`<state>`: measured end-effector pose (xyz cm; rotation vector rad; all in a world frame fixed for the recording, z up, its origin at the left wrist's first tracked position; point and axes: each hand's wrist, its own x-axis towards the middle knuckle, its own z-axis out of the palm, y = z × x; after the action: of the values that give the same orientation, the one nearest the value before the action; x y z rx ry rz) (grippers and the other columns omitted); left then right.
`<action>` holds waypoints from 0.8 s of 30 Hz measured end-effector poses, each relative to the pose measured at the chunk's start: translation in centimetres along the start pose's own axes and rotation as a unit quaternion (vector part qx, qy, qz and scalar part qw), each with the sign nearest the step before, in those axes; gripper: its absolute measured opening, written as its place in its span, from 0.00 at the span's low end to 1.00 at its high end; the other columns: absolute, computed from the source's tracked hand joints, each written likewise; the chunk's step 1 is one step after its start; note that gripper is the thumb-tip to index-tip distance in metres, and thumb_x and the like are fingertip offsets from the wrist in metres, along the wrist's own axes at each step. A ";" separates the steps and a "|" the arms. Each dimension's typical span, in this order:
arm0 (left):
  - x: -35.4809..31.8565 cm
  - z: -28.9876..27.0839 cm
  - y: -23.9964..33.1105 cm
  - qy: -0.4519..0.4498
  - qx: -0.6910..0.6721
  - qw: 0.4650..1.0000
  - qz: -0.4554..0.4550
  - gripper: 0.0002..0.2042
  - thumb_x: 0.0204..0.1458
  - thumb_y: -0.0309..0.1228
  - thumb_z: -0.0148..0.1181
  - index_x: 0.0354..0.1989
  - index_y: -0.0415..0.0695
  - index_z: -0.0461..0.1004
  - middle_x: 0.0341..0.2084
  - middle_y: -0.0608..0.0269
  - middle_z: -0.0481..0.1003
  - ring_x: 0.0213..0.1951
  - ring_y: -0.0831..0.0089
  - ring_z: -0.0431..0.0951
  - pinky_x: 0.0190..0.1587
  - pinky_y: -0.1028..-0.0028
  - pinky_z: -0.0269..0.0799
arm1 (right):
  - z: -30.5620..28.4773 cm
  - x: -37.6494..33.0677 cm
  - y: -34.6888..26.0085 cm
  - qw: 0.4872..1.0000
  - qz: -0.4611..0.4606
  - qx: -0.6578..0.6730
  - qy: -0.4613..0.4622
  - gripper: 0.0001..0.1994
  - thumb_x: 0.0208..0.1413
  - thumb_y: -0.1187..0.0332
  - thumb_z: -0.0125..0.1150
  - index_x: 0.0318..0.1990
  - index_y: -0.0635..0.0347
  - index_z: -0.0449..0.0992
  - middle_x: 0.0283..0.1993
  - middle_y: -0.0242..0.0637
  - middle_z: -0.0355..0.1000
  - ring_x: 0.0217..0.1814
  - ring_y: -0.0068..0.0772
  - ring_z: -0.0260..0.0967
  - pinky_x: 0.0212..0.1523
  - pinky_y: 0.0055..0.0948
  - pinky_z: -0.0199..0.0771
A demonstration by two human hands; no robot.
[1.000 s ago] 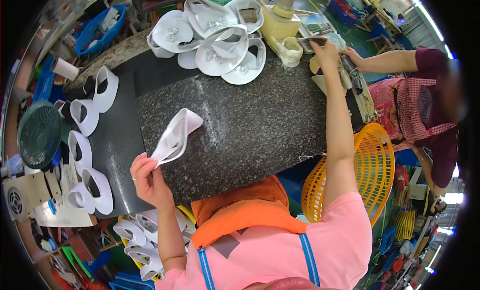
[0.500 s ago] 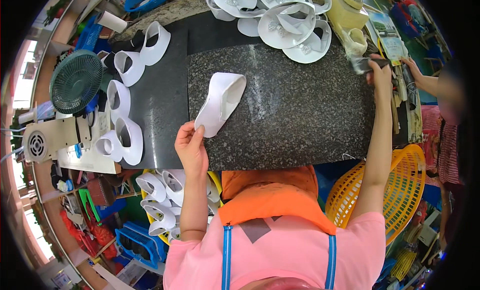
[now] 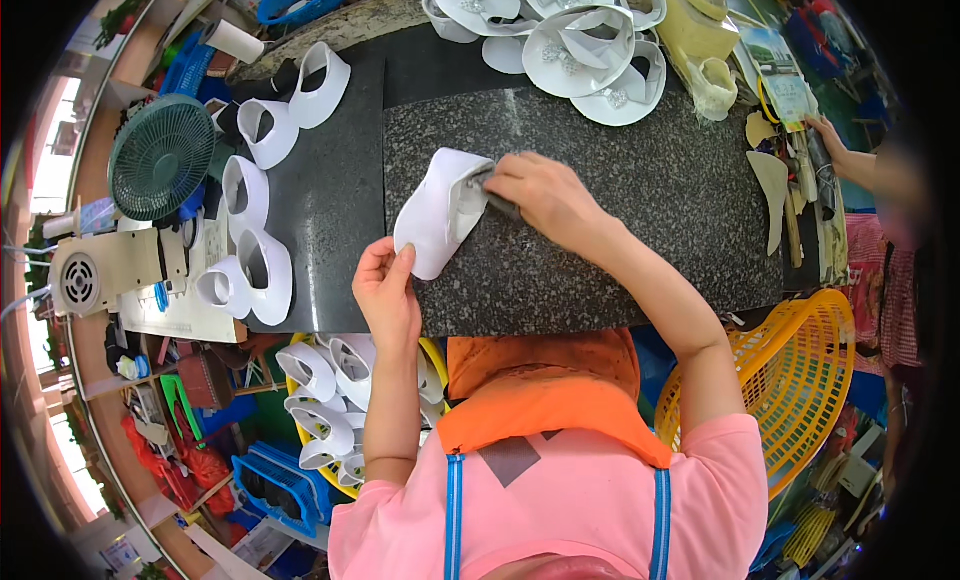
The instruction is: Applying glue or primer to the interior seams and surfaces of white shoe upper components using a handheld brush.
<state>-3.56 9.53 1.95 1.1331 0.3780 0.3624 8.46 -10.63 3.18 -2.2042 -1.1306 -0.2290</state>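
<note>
My left hand (image 3: 388, 285) pinches the lower end of a white shoe upper (image 3: 437, 212) between thumb and fingers, holding it tilted over the speckled stone slab (image 3: 590, 250). A dark brush (image 3: 502, 202) is gripped in my right hand (image 3: 545, 195). Its tip reaches into the opening of the upper, where my fingers partly hide it. White uppers with sparkling ornaments (image 3: 578, 50) are heaped at the slab's far edge. More plain white uppers (image 3: 262, 280) stand in a row along the left side.
A cream pot (image 3: 714, 88) stands at the far right beside several tools (image 3: 797, 180). To the left are a green fan (image 3: 162, 158) and a beige machine (image 3: 90, 275). A yellow basket (image 3: 800, 380) sits at lower right; another person's hand (image 3: 835, 145) shows beyond the tools.
My right hand has swung left from beside the pot to the upper, bringing the dark brush into its opening. My left hand keeps hold of the upper in nearly the same place.
</note>
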 end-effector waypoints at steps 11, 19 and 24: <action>3.4 4.0 4.7 -0.101 0.045 0.994 -0.012 0.09 0.46 0.17 0.58 0.37 0.34 0.71 0.30 0.63 0.74 0.31 0.82 0.72 0.36 0.83 0.68 | -1.7 0.1 -0.1 0.983 0.040 0.176 -0.033 0.09 0.41 0.78 0.58 0.34 0.62 0.74 0.33 0.41 0.68 0.37 0.45 0.68 0.37 0.37 0.69; 6.8 4.7 7.3 -0.152 0.108 0.982 -0.028 0.13 0.48 0.19 0.55 0.43 0.33 0.68 0.34 0.58 0.74 0.35 0.76 0.76 0.38 0.78 0.74 | -1.7 -0.4 -1.9 0.953 -0.004 0.269 -0.137 0.10 0.41 0.77 0.58 0.35 0.61 0.75 0.33 0.40 0.67 0.38 0.45 0.68 0.38 0.37 0.69; 14.2 3.4 5.6 -0.186 0.234 0.949 -0.102 0.14 0.49 0.24 0.56 0.45 0.33 0.70 0.33 0.60 0.75 0.31 0.77 0.76 0.33 0.78 0.75 | 0.9 0.2 -1.2 0.975 -0.039 0.204 -0.082 0.11 0.40 0.78 0.57 0.35 0.61 0.74 0.32 0.38 0.66 0.36 0.44 0.67 0.38 0.37 0.68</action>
<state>10.07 15.50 6.83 1.5772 0.2470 -0.1387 7.52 -9.48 3.13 -1.8399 -1.2297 0.1457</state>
